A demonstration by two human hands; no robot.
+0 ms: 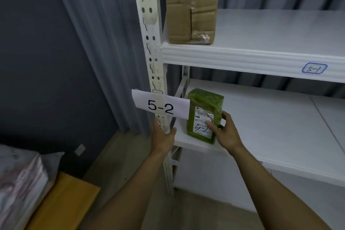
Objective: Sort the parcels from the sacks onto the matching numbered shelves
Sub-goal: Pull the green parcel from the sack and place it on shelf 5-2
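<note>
From the head camera, the printed 5-2 sign (161, 107) taped to the rack's upright post (149, 33) is the reference. Just right of the sign, the green parcel (204, 115) stands on end at the front left corner of the lower shelf (261, 127). Its label faces out, so the handwritten 5-2 can be read against the sign. The right grip (226, 132) grasps the parcel, thumb on the label and fingers curled round its right edge, likely steadying it upright while it is set down.

Directly below the sign, the left grip (163, 136) is clenched round the post, apparently for bracing. Above and right of the sign, a taped cardboard box (192, 15) sits on the upper shelf (242, 56), whose blurred handwritten tag (314, 68) looks like 5-1. Far below and left of the sign, a sack (20, 177) lies on a wooden desk (63, 201).
</note>
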